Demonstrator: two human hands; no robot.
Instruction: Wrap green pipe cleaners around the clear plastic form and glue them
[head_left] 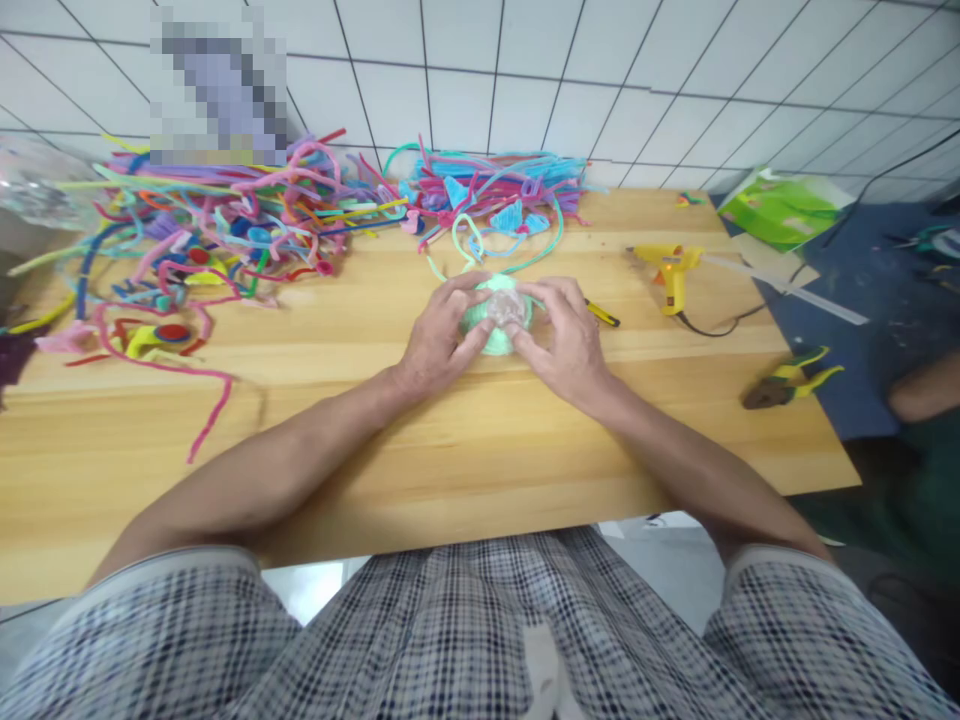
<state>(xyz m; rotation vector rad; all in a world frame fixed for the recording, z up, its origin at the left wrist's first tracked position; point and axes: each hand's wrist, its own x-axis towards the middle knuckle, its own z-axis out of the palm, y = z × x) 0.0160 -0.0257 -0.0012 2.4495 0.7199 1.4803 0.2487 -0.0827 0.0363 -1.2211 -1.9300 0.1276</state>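
Between my two hands is a round, mint-green coil of pipe cleaner with a clear, shiny round piece at its centre. My left hand grips the coil's left side, its thumb against the clear piece. From the other side my right hand holds it, thumb and fingers bent round the edge. Loose pale-green pipe cleaner ends stretch away behind the coil. What the clear piece is made of I cannot tell. A yellow-and-black utility knife lies just right of my right hand.
Tangled colourful pipe cleaners cover the back left, with a blue and pink bundle beside them. To the right lie a yellow glue gun with a cord and pliers. A green bag stands beyond the table's right edge, near another person's arm.
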